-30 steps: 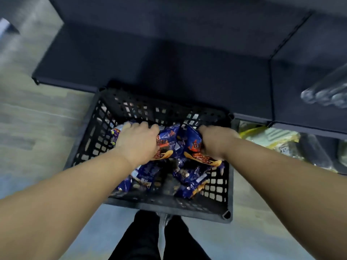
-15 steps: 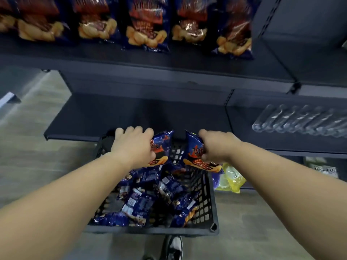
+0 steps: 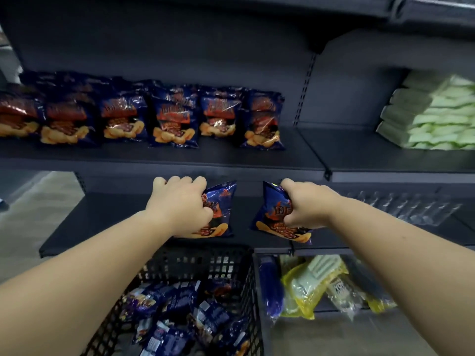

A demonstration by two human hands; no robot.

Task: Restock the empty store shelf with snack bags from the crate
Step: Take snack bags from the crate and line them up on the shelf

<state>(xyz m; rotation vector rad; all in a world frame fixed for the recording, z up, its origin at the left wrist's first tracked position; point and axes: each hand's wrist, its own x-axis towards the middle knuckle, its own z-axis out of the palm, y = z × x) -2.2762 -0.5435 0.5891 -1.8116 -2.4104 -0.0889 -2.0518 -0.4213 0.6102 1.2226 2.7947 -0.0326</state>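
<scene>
The left hand (image 3: 180, 204) covers the left half of its snack bag (image 3: 221, 206), and the right hand (image 3: 305, 204) hides the right side of the other bag (image 3: 272, 214). The crate (image 3: 246, 278) runs off the bottom edge. Right of the crate, clear bottles (image 3: 401, 206) on the shelf are blurred, and package lettering there is unreadable.
</scene>
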